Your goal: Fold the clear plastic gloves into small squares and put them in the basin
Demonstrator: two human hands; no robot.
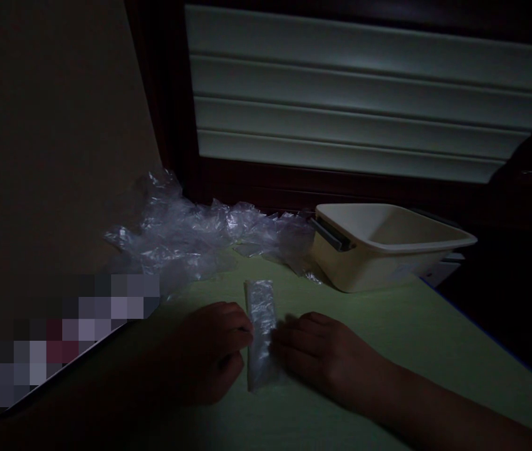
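Observation:
A folded strip of clear plastic, which looks like a flattened plastic bag [260, 338], lies lengthwise on the green tabletop between my hands. My left hand [216, 351] is at its left edge with the fingers curled and the thumb close to the forefinger, closed on that edge. My right hand [315, 347] lies along the right edge, fingers stretched out together and touching the plastic. Its fingertips and thumb are partly lost in the dim light.
Crumpled clear plastic bags [176, 238] are heaped along the back left of the table [350, 319]. A cream plastic bin [364, 266] with a dark handle stands at the back right. Behind is a slatted panel [341, 94]. A blurred-out item [87, 332] lies along the left edge.

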